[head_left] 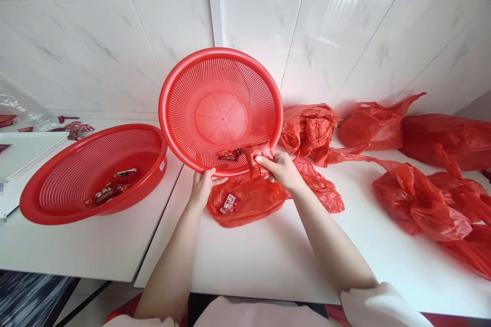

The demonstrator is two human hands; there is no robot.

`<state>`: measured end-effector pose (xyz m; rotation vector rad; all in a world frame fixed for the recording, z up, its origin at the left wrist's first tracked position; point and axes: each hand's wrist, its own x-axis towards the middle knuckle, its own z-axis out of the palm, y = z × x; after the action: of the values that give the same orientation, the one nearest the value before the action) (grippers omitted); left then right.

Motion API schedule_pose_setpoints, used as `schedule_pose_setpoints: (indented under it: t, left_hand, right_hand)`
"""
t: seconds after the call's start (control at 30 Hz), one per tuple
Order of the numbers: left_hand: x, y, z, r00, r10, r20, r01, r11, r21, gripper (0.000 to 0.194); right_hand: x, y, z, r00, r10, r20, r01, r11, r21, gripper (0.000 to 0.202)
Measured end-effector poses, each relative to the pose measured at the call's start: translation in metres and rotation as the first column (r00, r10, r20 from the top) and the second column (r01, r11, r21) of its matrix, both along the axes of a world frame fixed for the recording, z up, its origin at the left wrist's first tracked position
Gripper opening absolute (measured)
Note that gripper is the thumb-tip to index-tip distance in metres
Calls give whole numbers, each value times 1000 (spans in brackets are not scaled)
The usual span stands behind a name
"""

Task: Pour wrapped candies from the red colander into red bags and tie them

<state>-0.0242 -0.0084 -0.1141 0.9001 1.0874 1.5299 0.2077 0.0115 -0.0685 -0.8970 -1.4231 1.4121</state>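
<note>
A red plastic colander [222, 76] is tilted up toward me above the table. My left hand [203, 186] grips its lower rim, fingers around the edge. Inside, near the bottom rim, lies a dark red wrapped snack [230, 155]. At the colander's lower right, my right hand [279, 169] is closed on a red snack packet [258, 158], thumb on top. Directly below, an opened red plastic bag [249, 204] lies on the table with a red-and-white packet [230, 204] in it. The bag's far side is hidden behind the colander.
Left of me, a second red colander [153, 184] holds several wrapped snacks [113, 187]. Several filled red bags [372, 125] line the wall and the right side [418, 199]. A white tray [34, 150] and loose packets [79, 129] sit at far left. Two white tables meet at a seam.
</note>
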Motion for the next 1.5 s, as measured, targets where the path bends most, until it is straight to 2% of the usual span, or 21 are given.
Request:
schedule_pose_setpoints:
  t: [0.07, 0.13, 0.17, 0.27, 0.33, 0.4, 0.47, 0.57, 0.67, 0.73, 0.8, 0.87, 0.93, 1.03, 1.1, 1.27, 1.4, 1.5]
  left_hand:
    - [-2, 1, 0, 1000, 27, 3, -27, 1000, 9, 21]
    - [-4, 1, 2, 999, 36, 19, -37, 999, 13, 22]
    - [-4, 1, 2, 999, 37, 28, -38, 999, 14, 23]
    - [-4, 1, 3, 998, 44, 37, -45, 999, 14, 25]
    - [-5, 1, 3, 998, 50, 31, -50, 999, 20, 24]
    - [-5, 1, 3, 999, 46, 25, -47, 999, 28, 23]
    - [-3, 0, 3, 999, 30, 15, -30, 999, 22, 22]
    - [5, -4, 4, 998, -62, 0, 62, 998, -6, 25]
    - [17, -12, 3, 984, -180, -4, 180, 983, -27, 30]
    - [26, -16, 0, 975, -220, -25, 218, 975, -47, 27]
    - [32, -20, -4, 971, -234, -56, 229, 970, -79, 21]
    - [34, -21, -7, 972, -227, -68, 218, 969, -117, 18]
    - [32, -20, -6, 980, -192, -56, 184, 975, -128, 19]
    - [25, -16, -1, 986, -165, -32, 161, 982, -94, 22]
    - [21, -14, 2, 986, -167, -30, 164, 983, -88, 22]
    - [24, -15, 0, 988, -155, 6, 154, 981, -118, 21]
    - [29, -18, -4, 985, -170, -16, 166, 977, -134, 18]
    - [29, -18, -4, 982, -183, -39, 176, 975, -136, 19]
  right_hand:
    - [1, -5, 5, 992, 103, 72, -107, 993, 43, 40]
    - [1, -9, 9, 962, 174, 212, -204, 971, 127, 38]
    - [1, -11, 10, 933, 170, 317, -237, 954, 186, 34]
    - [0, -16, 8, 786, 28, 618, -300, 890, 342, 30]
    - [-2, -18, 5, 693, -20, 721, -364, 853, 374, 33]
    - [-4, -20, 3, 660, -1, 752, -441, 809, 389, 32]
    - [-8, -20, 2, 684, -28, 729, -437, 784, 440, 31]
    - [-17, -18, -1, 725, -226, 650, -278, 768, 577, 33]
    - [-25, -13, -14, 648, -401, 648, -224, 713, 665, 46]
    - [-27, -10, -24, 577, -417, 702, -254, 726, 640, 62]
    - [-25, -7, -31, 549, -357, 755, -292, 765, 574, 70]
    - [-22, -5, -32, 582, -277, 765, -333, 777, 534, 69]
    - [-19, -3, -29, 655, -220, 723, -355, 755, 551, 56]
    - [-20, 0, -25, 760, -186, 622, -313, 734, 603, 30]
    - [-22, 2, -26, 794, -193, 577, -276, 731, 624, 23]
    - [-22, 5, -27, 771, -257, 582, -236, 734, 637, 25]
    - [-20, 4, -25, 757, -181, 628, -327, 728, 603, 23]
    - [-21, 2, -26, 755, -207, 622, -305, 729, 613, 22]
